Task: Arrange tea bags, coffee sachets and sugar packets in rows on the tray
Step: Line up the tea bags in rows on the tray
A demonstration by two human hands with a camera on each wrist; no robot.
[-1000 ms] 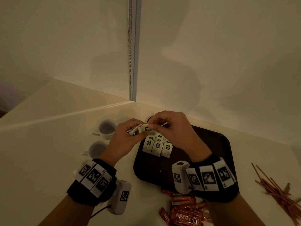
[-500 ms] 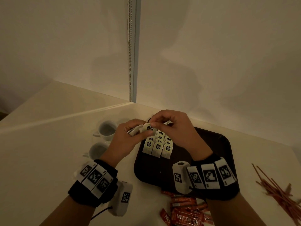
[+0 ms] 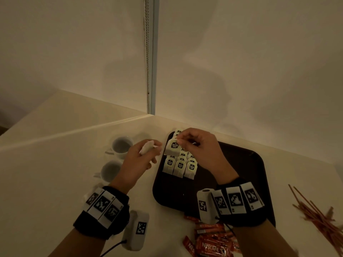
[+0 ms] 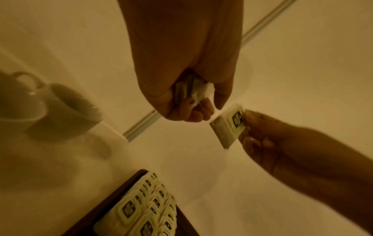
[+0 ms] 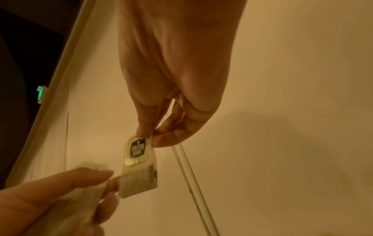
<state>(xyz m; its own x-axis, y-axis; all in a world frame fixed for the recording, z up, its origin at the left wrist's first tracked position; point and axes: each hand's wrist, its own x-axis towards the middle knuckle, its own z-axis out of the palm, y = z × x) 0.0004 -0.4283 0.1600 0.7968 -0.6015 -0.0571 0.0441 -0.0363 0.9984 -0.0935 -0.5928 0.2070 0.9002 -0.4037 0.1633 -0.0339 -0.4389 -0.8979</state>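
A dark tray (image 3: 246, 169) lies on the pale counter, with rows of white tea bags (image 3: 179, 165) (image 4: 139, 212) at its far left. My right hand (image 3: 194, 145) (image 5: 159, 135) pinches one tea bag (image 3: 172, 146) (image 5: 139, 162) (image 4: 230, 126) by its top edge, hanging above the rows. My left hand (image 3: 144, 154) (image 4: 189, 102), just left of the tray, grips a small bundle of tea bags (image 3: 146, 147) (image 4: 191, 89). Red coffee sachets (image 3: 211, 242) lie in a pile at the tray's near edge.
Two white cups (image 3: 121, 145) (image 3: 110, 170) stand left of the tray, close to my left hand. A heap of thin red-brown sticks (image 3: 319, 216) lies at the right. Walls meet in a corner behind the tray, with a bead chain (image 3: 147, 52) hanging there.
My hands have parted: the right one drew a single tea bag out of the bundle and holds it over the rows, while the left moved slightly left with the remaining bags.
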